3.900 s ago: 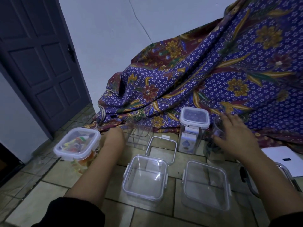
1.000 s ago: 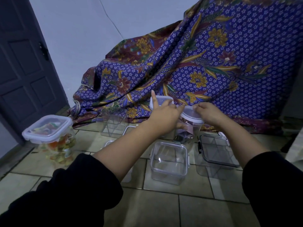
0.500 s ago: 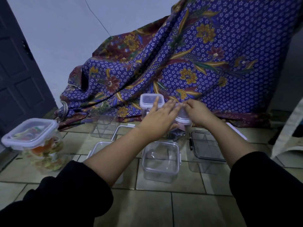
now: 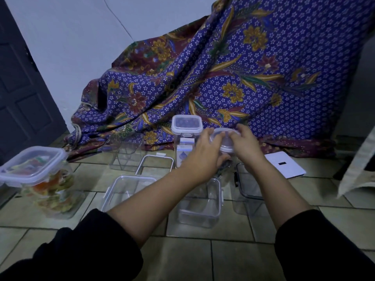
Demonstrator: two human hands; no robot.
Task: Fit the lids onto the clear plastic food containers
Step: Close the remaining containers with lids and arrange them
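Observation:
A round clear lid (image 4: 225, 139) sits on top of a round clear jar, most of it hidden by my hands. My left hand (image 4: 205, 153) grips the jar's side and the lid's left edge. My right hand (image 4: 246, 146) holds the lid's right edge. Just behind stands a tall square container (image 4: 185, 142) with its white lid clipped on. Open square containers stand on the floor: one (image 4: 199, 205) under my wrists, one (image 4: 125, 189) to its left, a dark-rimmed one (image 4: 246, 187) to the right, and one (image 4: 125, 152) farther back. A loose lid frame (image 4: 155, 164) lies between them.
A lidded container with colourful contents (image 4: 38, 179) stands at the left. A purple patterned cloth (image 4: 223, 78) drapes over something behind. A white flat device (image 4: 285, 164) lies on the tiled floor at the right. A dark door (image 4: 24, 88) is at the far left.
Both hands stay on the round jar and its lid; the left hand's fingers have curled down around the lid's edge. The view has shifted slightly.

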